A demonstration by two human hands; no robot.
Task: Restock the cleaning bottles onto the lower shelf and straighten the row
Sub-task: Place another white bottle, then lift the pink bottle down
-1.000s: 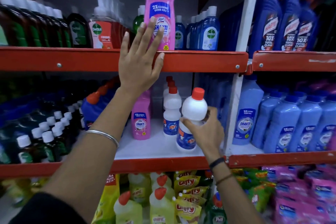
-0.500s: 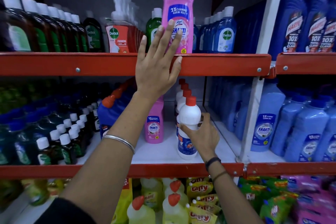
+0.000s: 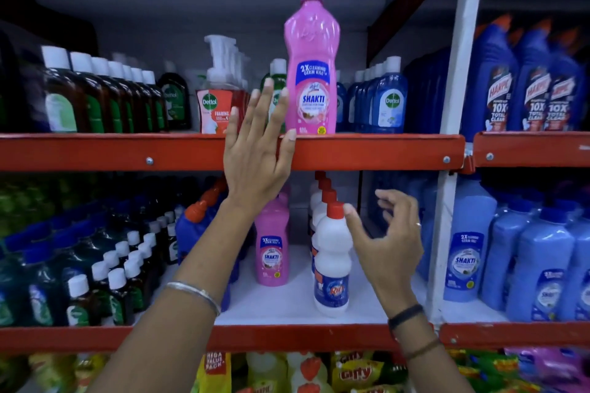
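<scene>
I read "SHAKTI, 2X cleaning germ kill" on the tall pink bottle (image 3: pixel 312 73), "Dettol" on the pump bottle (image 3: pixel 214 102) left of it, "Harpic 10X" on the blue bottles (image 3: pixel 531 86) to its right.

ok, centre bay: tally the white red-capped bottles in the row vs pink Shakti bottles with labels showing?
White plastic bottles, counted by red caps: 4
Pink plastic Shakti bottles, label showing: 2
Total: 6

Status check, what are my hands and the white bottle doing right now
Left hand flat on upper shelf edge. Right hand open beside white bottle. Bottle upright, front of row.
</scene>
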